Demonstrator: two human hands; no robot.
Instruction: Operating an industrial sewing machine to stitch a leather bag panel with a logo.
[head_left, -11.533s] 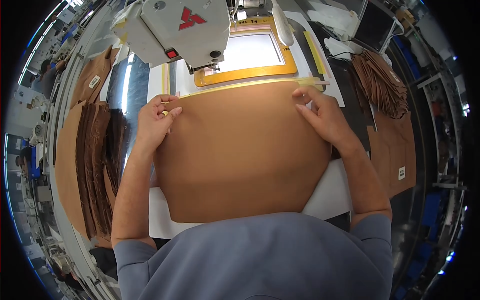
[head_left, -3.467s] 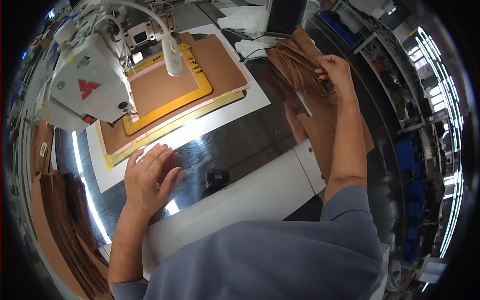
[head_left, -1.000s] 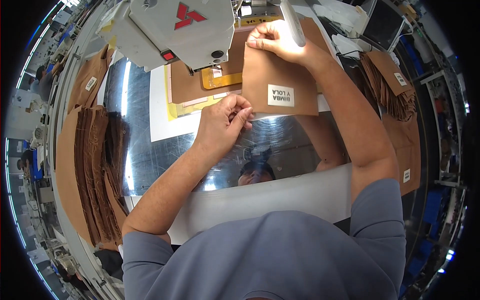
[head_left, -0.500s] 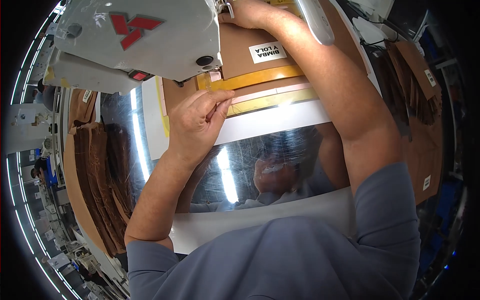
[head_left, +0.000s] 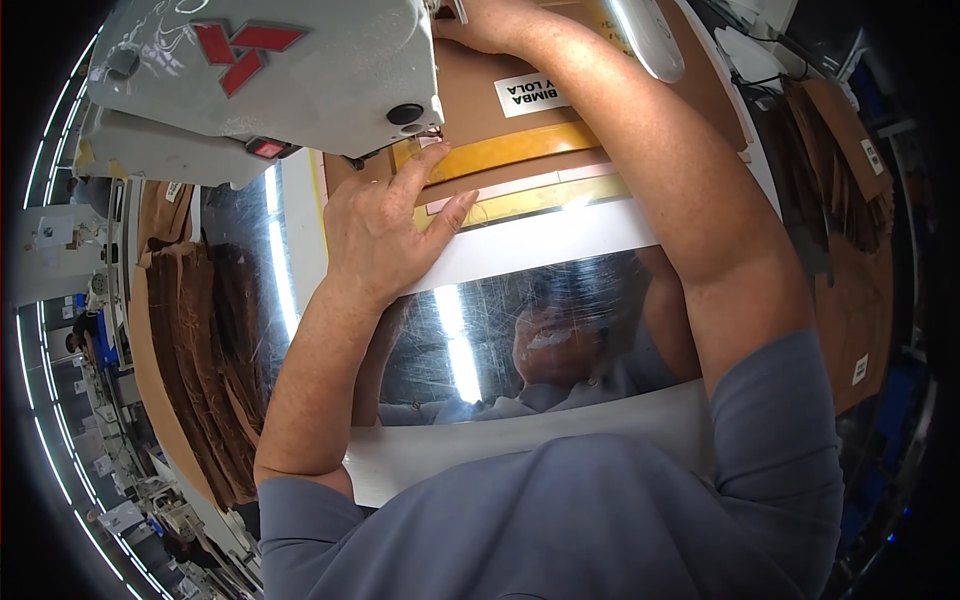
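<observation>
My left hand is open beside the sewing machine head, thumb and index finger apart. Its index fingertip rests by the left end of a yellow strip on a brown board template. Below that strip lie a thin pink strip and a pale yellow band, near my thumb. What looks like a fine loose thread curls by the thumb tip. At the top, my right hand reaches to the far side of the machine head, over the board; its fingertips are partly hidden.
A white sheet lies under the board on a shiny metal tabletop. Stacked brown pieces stand at the left. More brown pieces hang at the right. A white rounded lamp-like part juts in above my right forearm.
My left hand has gone from a closed pinch to open, its index finger stretching up onto the yellow strip. The right hand stays near the machine head.
</observation>
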